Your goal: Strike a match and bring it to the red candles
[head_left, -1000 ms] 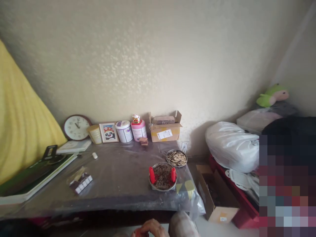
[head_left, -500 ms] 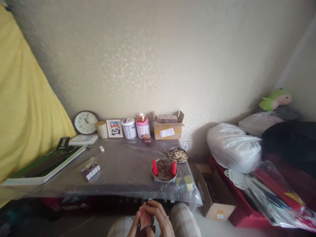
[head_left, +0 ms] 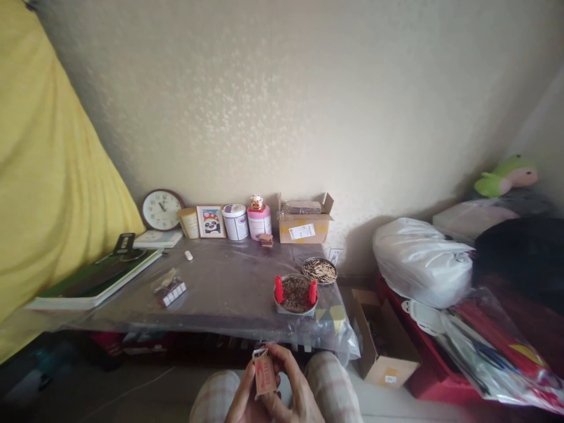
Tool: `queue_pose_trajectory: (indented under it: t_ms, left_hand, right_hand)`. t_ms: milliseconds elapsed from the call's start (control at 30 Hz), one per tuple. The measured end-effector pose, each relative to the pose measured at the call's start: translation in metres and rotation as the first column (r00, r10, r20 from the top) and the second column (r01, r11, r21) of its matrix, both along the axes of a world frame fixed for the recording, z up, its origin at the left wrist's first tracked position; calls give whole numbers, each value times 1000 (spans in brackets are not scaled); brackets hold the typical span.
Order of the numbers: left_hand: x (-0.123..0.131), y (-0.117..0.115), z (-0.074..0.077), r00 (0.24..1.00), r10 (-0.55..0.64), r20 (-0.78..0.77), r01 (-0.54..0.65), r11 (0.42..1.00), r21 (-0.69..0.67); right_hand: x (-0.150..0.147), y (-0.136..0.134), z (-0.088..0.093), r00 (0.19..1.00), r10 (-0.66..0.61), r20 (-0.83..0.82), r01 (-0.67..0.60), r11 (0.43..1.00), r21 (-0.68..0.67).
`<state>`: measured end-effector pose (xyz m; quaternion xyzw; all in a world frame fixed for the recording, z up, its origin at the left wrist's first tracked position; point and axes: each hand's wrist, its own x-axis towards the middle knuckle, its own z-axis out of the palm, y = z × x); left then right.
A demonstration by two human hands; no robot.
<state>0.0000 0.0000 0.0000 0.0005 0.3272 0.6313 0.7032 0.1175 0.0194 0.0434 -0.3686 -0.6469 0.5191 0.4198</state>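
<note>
- The left hand (head_left: 244, 400) is curled from below and the left around a small tan cardboard box with a red label (head_left: 264, 373), fingers closed on it.
- The right hand (head_left: 294, 383) is narrowly closed too, its fingertips pinching the box's top and right edge.
- The box stands nearly upright between the 2 hands, low in the view, above knees in pale checked trousers (head_left: 332, 385) and just short of the near edge of the low table under clear plastic sheeting (head_left: 220, 294).
- Nearest on the table is a round metal dish of dark bits (head_left: 295, 295) holding 2 red candles, 1 at each side.
- Just behind it sits a second metal dish of pale sticks (head_left: 319, 271).
- Along the wall stand a round brown-rimmed clock (head_left: 161, 210), a framed panda picture (head_left: 210, 221), a white tin (head_left: 235, 221), a pink tin (head_left: 259, 221) and an open brown carton (head_left: 304, 226).
- A plastic-wrapped pack of small boxes (head_left: 170, 288) lies on the table's left part.
</note>
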Motion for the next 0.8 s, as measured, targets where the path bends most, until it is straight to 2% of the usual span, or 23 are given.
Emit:
queue_pose_trajectory:
  t_ms: [67,133,200,300,500,633,700,800]
  left_hand:
    - [-6,-3,6,997,-17,72,15,1000,25]
    - [-8,-6,13,996,-33,85,30,999,44]
    - [-6,-9,20,997,-27,77,23,999,48]
    - [1,-11,29,997,-53,50,52,998,24]
    - [8,-14,35,996,-88,24,88,996,-17]
    - [7,-15,32,996,-87,34,88,995,-36]
    - [6,-16,30,996,-81,20,82,995,-53]
    - [6,-17,26,996,-94,-6,94,995,-20]
  right_hand:
    - [10,7,9,986,159,-45,-163,983,-89]
    - [17,13,13,969,205,-140,-223,966,-131]
    - [19,19,12,967,143,-212,-178,972,-153]
    - [17,24,8,972,42,-230,-87,978,-189]
    - [17,27,8,987,43,-156,-75,977,-201]
    - [21,27,9,999,32,16,-30,996,-86]
    - [24,27,12,986,41,163,-52,996,67]
    - [29,27,19,910,11,414,-143,946,290]
